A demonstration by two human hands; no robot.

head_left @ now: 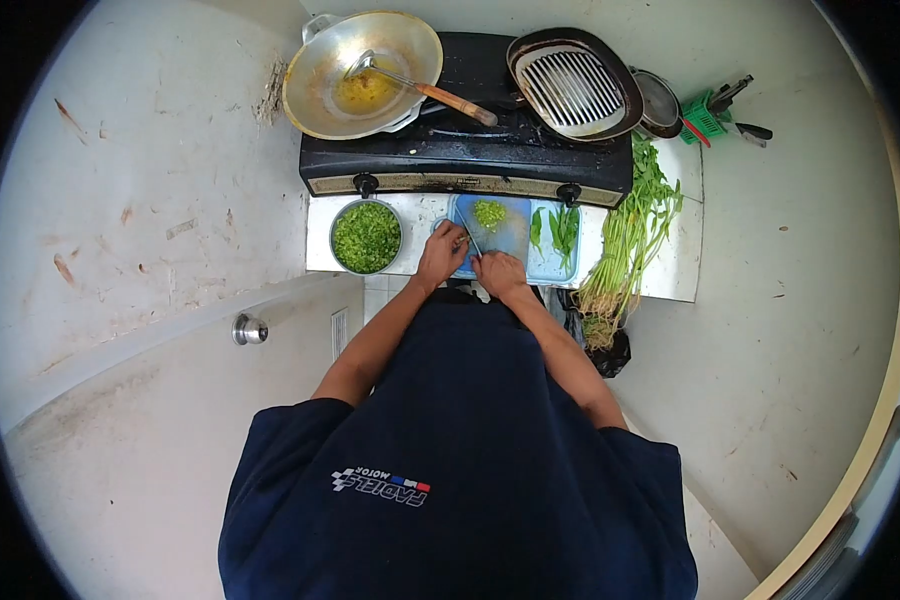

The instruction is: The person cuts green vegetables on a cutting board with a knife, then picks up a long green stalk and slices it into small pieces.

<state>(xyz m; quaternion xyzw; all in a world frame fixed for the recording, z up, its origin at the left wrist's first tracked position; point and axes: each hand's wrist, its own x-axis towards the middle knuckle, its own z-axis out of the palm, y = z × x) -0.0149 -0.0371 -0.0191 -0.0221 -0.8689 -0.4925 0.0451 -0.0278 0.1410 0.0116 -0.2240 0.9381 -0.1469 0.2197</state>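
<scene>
My right hand (500,273) is wrapped round the handle of a knife (469,229), whose blade slants up and left over a blue cutting board (513,240). At the board's left side, my left hand (442,254) is closed with curled fingers beside the blade. A bit of green stem (462,240) shows at its fingertips; the rest is hidden. Chopped light-green pieces (489,213) lie in a small heap beyond the blade. To the right, whole green leaves (563,232) rest on a light-blue tray (537,268).
A pot of chopped greens (367,238) stands left of the board. Behind is a black stove (460,160) bearing a wok (310,95) with a ladle (455,102) and a grill pan (573,88). Long leafy stalks (625,240) lie right, near a green basket of utensils (705,115).
</scene>
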